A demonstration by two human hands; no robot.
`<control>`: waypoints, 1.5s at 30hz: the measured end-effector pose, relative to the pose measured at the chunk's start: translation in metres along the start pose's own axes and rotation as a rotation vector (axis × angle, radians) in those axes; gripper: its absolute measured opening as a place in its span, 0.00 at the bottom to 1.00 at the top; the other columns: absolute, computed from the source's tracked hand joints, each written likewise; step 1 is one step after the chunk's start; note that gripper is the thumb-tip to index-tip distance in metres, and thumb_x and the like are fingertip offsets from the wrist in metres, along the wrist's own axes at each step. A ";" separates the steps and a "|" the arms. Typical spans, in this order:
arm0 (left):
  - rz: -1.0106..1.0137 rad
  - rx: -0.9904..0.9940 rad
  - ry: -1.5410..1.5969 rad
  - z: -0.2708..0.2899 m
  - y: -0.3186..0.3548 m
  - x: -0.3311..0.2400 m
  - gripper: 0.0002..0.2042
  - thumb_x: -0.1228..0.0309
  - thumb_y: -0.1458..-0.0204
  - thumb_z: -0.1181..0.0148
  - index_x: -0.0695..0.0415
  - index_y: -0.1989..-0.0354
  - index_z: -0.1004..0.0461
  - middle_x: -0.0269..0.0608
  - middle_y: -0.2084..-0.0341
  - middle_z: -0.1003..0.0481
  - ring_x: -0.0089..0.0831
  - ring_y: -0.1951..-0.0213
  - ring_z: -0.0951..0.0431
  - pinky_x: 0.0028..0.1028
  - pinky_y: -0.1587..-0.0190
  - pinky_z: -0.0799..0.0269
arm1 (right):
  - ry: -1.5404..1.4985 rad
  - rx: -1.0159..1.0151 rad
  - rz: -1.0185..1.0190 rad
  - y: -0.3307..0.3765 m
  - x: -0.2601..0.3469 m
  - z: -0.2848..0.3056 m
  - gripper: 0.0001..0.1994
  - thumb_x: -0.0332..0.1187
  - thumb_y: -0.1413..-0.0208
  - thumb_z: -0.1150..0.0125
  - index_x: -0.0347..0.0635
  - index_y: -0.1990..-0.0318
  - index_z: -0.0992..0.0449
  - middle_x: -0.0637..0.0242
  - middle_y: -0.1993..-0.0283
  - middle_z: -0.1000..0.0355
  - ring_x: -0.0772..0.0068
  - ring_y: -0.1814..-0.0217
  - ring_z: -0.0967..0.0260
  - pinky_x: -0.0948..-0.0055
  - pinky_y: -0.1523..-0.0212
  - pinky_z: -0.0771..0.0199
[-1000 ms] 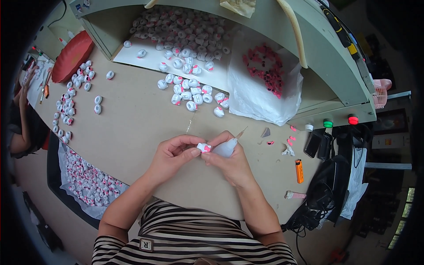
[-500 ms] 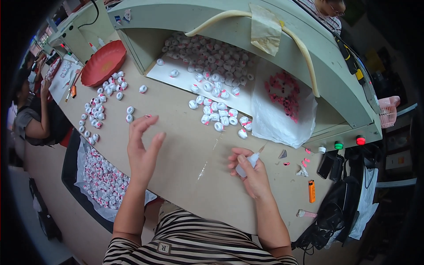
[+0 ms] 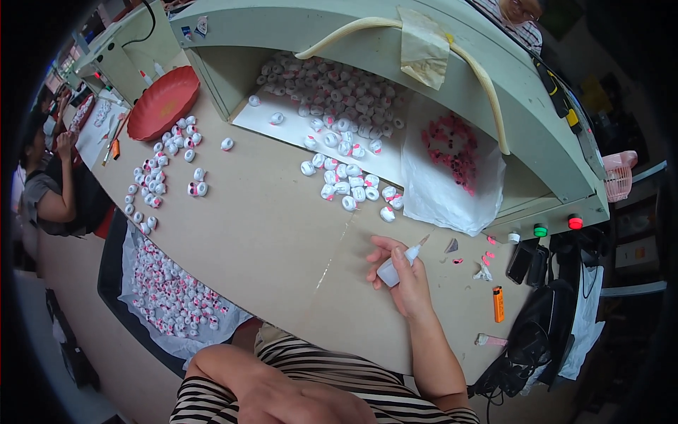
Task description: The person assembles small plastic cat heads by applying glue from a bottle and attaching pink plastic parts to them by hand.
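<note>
many small white-and-pink pieces (image 3: 173, 290) fill a paper-lined black tray (image 3: 109, 283) at the person's left, just off the edge of the table (image 3: 261, 233). beyond it, a loose cluster of similar pieces (image 3: 161, 189) stretches down from beside a red dish (image 3: 164, 104), and a trio (image 3: 192, 189) sits close together to the cluster's right. the left hand (image 3: 311, 406) is low in front of the striped shirt (image 3: 318, 357), well apart from all these; its fingers are out of sight, so whether it is closed or holds anything cannot be told. further right, a heap (image 3: 339, 92) lies on a white board (image 3: 291, 131), with another group (image 3: 342, 187) just in front. the right hand (image 3: 409, 288) is closed around a white squeeze bottle (image 3: 387, 273), which lies between thumb and curled fingers, its thin tip (image 3: 424, 241) pointing up and away past the thumb. the nearest white-and-pink pieces are beyond that grip, near but not touching. rightmost lie a grey scrap (image 3: 451, 245) and an orange lighter (image 3: 498, 304).
</note>
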State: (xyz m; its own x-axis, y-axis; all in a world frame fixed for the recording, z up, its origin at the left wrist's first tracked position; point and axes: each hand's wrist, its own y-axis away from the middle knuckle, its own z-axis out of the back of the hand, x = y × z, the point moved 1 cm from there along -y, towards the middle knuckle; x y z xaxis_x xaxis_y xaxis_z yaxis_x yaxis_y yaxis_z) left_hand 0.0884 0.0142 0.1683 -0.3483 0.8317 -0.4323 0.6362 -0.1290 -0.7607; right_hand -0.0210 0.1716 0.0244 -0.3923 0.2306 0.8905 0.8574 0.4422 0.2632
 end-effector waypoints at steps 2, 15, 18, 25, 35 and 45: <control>0.054 -0.033 0.069 -0.003 0.000 0.002 0.14 0.60 0.56 0.33 0.50 0.62 0.22 0.34 0.65 0.34 0.27 0.66 0.36 0.26 0.66 0.34 | 0.010 0.010 0.007 0.001 0.001 0.000 0.21 0.43 0.39 0.58 0.33 0.47 0.36 0.62 0.63 0.31 0.75 0.72 0.31 0.80 0.76 0.34; 0.498 -0.615 -1.455 0.209 0.003 0.015 0.14 0.72 0.46 0.47 0.59 0.51 0.31 0.38 0.64 0.27 0.22 0.64 0.30 0.21 0.62 0.34 | 0.268 0.021 0.035 0.005 -0.005 -0.012 0.16 0.31 0.44 0.47 0.42 0.49 0.40 0.67 0.65 0.30 0.85 0.76 0.39 0.85 0.78 0.41; 0.620 -0.446 -1.681 0.238 0.011 0.033 0.12 0.72 0.48 0.45 0.60 0.55 0.28 0.38 0.63 0.27 0.23 0.65 0.30 0.21 0.64 0.34 | 0.256 -0.001 0.012 0.007 -0.007 -0.010 0.16 0.27 0.46 0.45 0.40 0.50 0.40 0.66 0.64 0.30 0.84 0.71 0.37 0.84 0.73 0.37; 0.489 -0.269 -1.612 0.234 0.023 0.036 0.11 0.77 0.51 0.43 0.62 0.58 0.27 0.42 0.64 0.27 0.32 0.66 0.27 0.24 0.62 0.32 | 0.296 -0.126 0.134 0.021 -0.002 -0.002 0.10 0.29 0.45 0.45 0.38 0.57 0.33 0.69 0.66 0.31 0.84 0.68 0.37 0.82 0.68 0.36; 0.672 -0.905 -0.261 0.176 0.036 0.047 0.14 0.77 0.47 0.46 0.60 0.50 0.32 0.38 0.59 0.28 0.25 0.58 0.26 0.24 0.57 0.27 | 0.200 -0.288 0.435 0.028 0.003 0.006 0.16 0.44 0.43 0.47 0.40 0.61 0.37 0.67 0.72 0.34 0.81 0.75 0.41 0.82 0.73 0.39; 0.867 -0.710 -0.461 0.135 0.061 0.086 0.17 0.78 0.48 0.45 0.62 0.49 0.34 0.35 0.61 0.28 0.21 0.59 0.27 0.21 0.54 0.31 | 0.615 -0.372 0.732 0.032 0.011 0.010 0.15 0.33 0.54 0.33 0.36 0.63 0.31 0.63 0.69 0.30 0.74 0.71 0.33 0.78 0.70 0.33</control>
State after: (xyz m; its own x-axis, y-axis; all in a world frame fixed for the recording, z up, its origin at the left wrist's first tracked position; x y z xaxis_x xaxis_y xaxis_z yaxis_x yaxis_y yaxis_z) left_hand 0.0044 0.0052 0.0189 0.2602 0.3268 -0.9086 0.9654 -0.1023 0.2397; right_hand -0.0007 0.1969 0.0389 0.4177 -0.1945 0.8875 0.9079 0.0507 -0.4161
